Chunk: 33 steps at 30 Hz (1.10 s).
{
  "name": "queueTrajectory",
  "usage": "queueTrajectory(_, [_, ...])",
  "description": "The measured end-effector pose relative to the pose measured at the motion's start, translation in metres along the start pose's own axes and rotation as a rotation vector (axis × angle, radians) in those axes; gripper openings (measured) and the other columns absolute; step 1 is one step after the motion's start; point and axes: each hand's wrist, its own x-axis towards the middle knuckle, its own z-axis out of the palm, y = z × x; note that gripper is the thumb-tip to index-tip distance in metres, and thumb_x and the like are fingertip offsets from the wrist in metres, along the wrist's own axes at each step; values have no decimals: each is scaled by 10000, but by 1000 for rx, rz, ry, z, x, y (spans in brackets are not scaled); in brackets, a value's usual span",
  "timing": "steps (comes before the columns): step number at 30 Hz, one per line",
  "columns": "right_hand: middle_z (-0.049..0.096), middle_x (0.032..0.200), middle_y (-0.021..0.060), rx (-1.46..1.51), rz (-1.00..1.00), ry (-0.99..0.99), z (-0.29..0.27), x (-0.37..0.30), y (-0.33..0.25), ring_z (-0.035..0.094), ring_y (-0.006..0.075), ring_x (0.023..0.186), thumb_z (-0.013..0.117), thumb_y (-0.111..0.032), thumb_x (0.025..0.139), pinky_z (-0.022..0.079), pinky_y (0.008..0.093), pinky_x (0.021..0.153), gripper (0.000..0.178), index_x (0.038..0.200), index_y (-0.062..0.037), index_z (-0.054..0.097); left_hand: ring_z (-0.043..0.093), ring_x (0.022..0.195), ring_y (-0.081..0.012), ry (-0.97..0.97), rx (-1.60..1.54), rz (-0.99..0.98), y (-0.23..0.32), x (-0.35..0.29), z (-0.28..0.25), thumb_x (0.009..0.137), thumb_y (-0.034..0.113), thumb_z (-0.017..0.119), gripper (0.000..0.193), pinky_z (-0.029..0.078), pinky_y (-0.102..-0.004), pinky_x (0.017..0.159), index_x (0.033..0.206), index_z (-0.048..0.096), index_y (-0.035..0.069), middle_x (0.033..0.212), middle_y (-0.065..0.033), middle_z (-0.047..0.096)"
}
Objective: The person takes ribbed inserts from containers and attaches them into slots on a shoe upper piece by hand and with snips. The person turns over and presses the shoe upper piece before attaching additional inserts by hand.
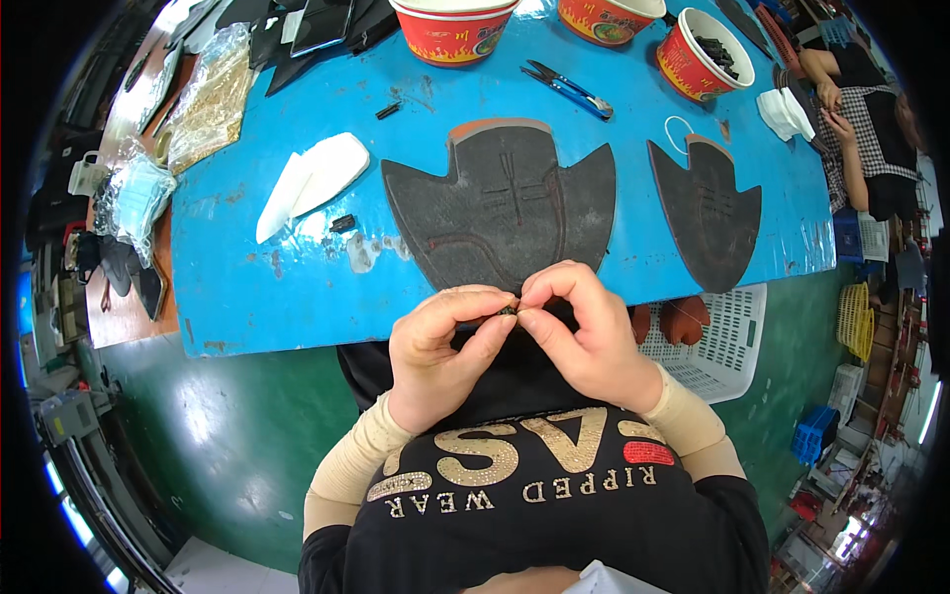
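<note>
Left hand (445,346) and right hand (592,332) pinch a small dark piece (509,310) between fingertips. Just beyond lies a black panel (505,213).

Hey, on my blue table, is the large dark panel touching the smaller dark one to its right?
Apart. The head view shows a strip of blue table between the large dark panel and the smaller dark panel.

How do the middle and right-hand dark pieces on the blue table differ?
The middle piece looks broader, the right-hand piece narrower, though the lens bends shapes. The person's right hand hides part of the middle piece's lower edge; the right-hand piece's outline shows whole. A white loop lies by the right-hand piece, none by the middle piece. Both lie flat, with brownish top edges.
</note>
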Motion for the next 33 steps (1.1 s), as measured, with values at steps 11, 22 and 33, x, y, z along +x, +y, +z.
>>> queueTrajectory(11, [551,945,-1,709,429,-20,-9,0,-5,527,45,857,591,-32,915,450,202,750,151,1014,-50,479,571,914,-136,39,-56,-50,-1,3,5,793,-162,566,266,464,-246,821,1023,555,-28,980,-101,586])
queueTrajectory(22, [585,788,75,-407,-24,263,-30,39,24,592,174,713,663,11,811,475,284,624,162,892,-26,528,541,882,-283,-89,638,368,2,32,2,638,-43,673,304,445,-367,777,920,608,49,1058,-79,637])
queueTrajectory(33, [592,756,73,-544,-123,268,-27,45,34,585,235,692,678,5,766,464,340,623,194,882,-45,530,556,925,-258,-91,850,334,-7,33,14,655,-39,657,330,379,-362,841,955,553,49,1176,-76,632])
